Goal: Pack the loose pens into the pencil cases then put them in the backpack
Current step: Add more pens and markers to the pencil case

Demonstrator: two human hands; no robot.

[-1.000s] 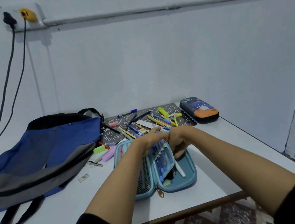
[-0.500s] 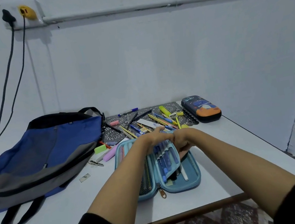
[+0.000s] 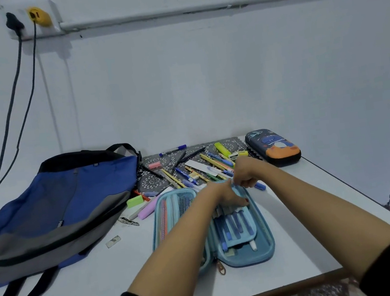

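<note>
Across the open blue pencil case (image 3: 265,245), the left hand (image 3: 225,195) presses spread fingers on its pen flap; the right hand (image 3: 245,174) pinches something unclear at the far rim. If the flap springs up, tucked pens could slide onto the bench (image 3: 297,208).

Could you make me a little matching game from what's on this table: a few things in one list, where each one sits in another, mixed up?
Things:
1. backpack
2. light blue pencil case
3. dark pencil case with orange patch
4. yellow highlighter

Places or states:
A. closed, at the table's far right
B. lying flat on the left
C. open under both hands
D. among loose pens on the patterned mat

Pairs: 1-B, 2-C, 3-A, 4-D
</note>
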